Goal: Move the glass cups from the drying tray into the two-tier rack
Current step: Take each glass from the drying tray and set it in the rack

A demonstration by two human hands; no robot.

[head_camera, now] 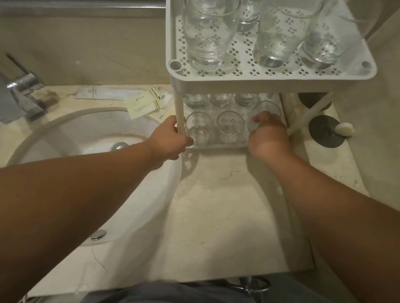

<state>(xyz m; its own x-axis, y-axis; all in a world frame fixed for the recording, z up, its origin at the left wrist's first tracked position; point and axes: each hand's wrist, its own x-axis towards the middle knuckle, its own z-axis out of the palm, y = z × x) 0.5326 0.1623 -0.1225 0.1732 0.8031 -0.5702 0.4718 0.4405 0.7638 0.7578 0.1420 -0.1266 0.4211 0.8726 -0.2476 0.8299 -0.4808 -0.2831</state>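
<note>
Marble counter [213,213], sink [86,136] at left. Two-tier rack [248,83] upper centre: four tall glass cups [207,31] above, seven short ones below. Your left hand [168,139] grips its front post; your right hand [266,133] clasps the lower-right cup [268,109].

White two-tier rack [224,82] on pale stone counter [213,213] beside round sink [93,137]. Top tier: tall glass cups [208,29] standing upright on perforated shelf. Lower tier: shorter glasses [199,127] in rows. Left hand [170,138] grips rack's front-left post [180,116]. Right hand [268,133] reaches into lower tier, fingers around front-right glass [266,109]. Chrome faucet [22,92] at left. Paper packets [142,103] behind sink. Dark round discs [326,131] and small white object [345,129] right of rack.
</note>
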